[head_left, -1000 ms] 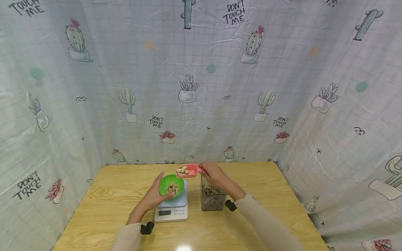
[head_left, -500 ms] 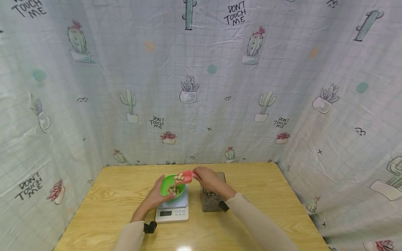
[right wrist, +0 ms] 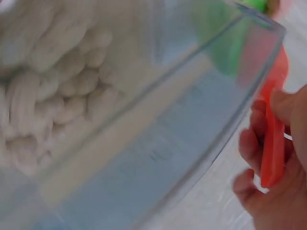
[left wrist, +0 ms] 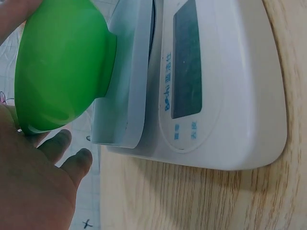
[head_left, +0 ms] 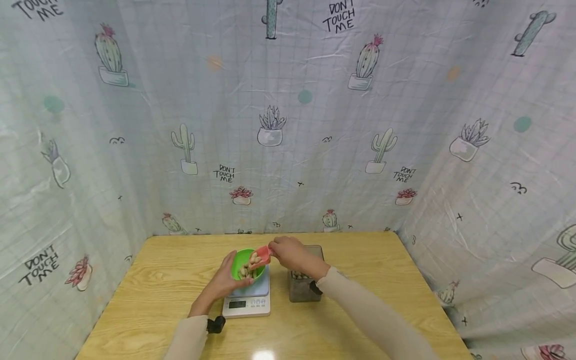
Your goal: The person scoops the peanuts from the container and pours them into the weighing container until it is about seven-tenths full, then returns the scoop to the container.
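My left hand (head_left: 222,282) grips a green bowl (head_left: 240,259) by its sides, over the pale platform of a white kitchen scale (head_left: 247,311). Unshelled peanuts (head_left: 244,273) lie in the bowl. In the left wrist view, the bowl's foot (left wrist: 106,64) is right at the platform. My right hand (head_left: 290,252) pinches the handle of a red scoop (head_left: 263,254), whose mouth tips down over the bowl with several peanuts at its lip. In the right wrist view, fingers and thumb wrap the scoop handle (right wrist: 273,153).
A clear square container (head_left: 306,291) of peanuts (right wrist: 72,96) stands right of the scale, partly covered by my right forearm. The scale's display (left wrist: 187,62) faces me. All stand on a wooden table (head_left: 360,305), with a cactus-print curtain (head_left: 292,190) behind and at both sides.
The right hand has brought the scoop left and down over the bowl and tilted it, and peanuts have slid towards its lip. The left hand keeps its grip on the bowl.
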The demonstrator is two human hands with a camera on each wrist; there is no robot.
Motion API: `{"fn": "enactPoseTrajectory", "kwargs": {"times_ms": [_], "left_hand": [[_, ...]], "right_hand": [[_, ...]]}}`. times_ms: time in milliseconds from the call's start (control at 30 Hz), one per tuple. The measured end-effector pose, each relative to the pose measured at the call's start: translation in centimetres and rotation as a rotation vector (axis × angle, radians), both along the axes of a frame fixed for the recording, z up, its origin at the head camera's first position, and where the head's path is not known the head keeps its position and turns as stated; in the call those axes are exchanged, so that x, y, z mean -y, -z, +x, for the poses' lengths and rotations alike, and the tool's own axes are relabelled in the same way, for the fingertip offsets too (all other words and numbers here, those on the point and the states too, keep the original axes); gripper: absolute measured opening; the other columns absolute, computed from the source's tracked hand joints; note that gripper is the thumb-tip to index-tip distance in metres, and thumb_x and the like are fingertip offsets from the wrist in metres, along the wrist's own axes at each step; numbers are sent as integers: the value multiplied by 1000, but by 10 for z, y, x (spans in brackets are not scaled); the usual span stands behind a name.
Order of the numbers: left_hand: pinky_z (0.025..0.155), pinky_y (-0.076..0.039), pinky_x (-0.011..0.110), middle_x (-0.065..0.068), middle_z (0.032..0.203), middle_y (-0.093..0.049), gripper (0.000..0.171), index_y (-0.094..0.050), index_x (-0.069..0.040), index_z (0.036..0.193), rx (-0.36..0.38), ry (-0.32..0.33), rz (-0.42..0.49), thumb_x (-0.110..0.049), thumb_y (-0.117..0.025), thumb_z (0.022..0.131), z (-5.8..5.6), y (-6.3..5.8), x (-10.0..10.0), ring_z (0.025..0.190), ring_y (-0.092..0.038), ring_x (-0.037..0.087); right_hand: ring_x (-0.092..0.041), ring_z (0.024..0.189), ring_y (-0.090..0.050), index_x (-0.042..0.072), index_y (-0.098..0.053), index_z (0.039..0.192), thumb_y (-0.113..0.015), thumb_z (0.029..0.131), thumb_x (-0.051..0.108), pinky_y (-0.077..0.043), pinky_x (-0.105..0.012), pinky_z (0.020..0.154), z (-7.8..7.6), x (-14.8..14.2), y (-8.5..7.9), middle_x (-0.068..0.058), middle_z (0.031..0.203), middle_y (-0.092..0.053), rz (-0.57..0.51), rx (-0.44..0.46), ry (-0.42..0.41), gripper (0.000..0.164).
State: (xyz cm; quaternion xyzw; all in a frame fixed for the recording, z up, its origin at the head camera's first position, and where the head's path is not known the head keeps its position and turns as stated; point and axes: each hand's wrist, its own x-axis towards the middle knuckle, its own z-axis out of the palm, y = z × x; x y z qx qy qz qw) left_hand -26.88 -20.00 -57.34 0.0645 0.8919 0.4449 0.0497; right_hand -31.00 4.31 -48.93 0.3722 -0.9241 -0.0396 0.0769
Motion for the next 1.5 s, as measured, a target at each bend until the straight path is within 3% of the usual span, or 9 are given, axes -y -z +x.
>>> {"fn": "enactPoseTrajectory", "kwargs": {"times_ms": [167,333,733,967,1167,1333,1500], "left_hand": [[111,-32,63,18,164,-12,119,-10,-8,159,4,2,-9,-47,-84,74,0,0,-2,144,-28,48],[111,-32,63,17,164,-13,118,-11,-9,159,-16,3,9,-48,-84,74,-2,1,-6,145,-28,46],[111,-32,62,18,164,-12,120,-10,-8,159,-16,-3,21,-48,-84,73,0,1,-9,143,-31,48],[112,-32,61,18,164,-13,121,-11,-6,158,-17,1,0,-49,-84,72,-1,-1,-8,143,-31,48],[112,-30,63,20,164,-12,122,-10,-6,158,-13,2,-1,-49,-84,72,1,-3,-7,143,-29,50],[111,-30,64,23,164,-7,120,-5,-5,158,-51,-7,-44,-49,-81,76,2,-6,-3,142,-28,52],[109,-32,66,21,164,-2,114,-2,-12,159,-107,-32,-53,-47,-77,81,4,-12,1,141,-30,54]], "right_hand": [[-12,102,-61,22,-60,122,-51,103,26,-50,-30,82,7,2,-7,5,111,-64,239,-195,-93,22],[-12,107,-61,22,-61,123,-56,101,26,-51,-30,89,8,-2,-16,6,115,-64,285,-333,-120,22],[-10,106,-58,22,-60,122,-48,104,27,-43,-29,83,2,-12,-23,7,118,-62,341,-397,-188,22],[-12,98,-57,19,-60,118,-50,103,25,-39,-30,79,-1,-17,-42,5,111,-62,296,-408,-207,19],[-14,107,-59,19,-61,119,-56,101,24,-44,-32,86,-3,-21,-55,5,115,-64,229,-396,-188,20],[-16,108,-61,16,-62,119,-55,102,21,-45,-33,92,-3,-26,-58,3,114,-66,197,-365,-189,19],[-15,101,-61,16,-62,117,-50,103,22,-44,-31,85,-3,-34,-54,2,107,-66,170,-363,-198,19]]}}
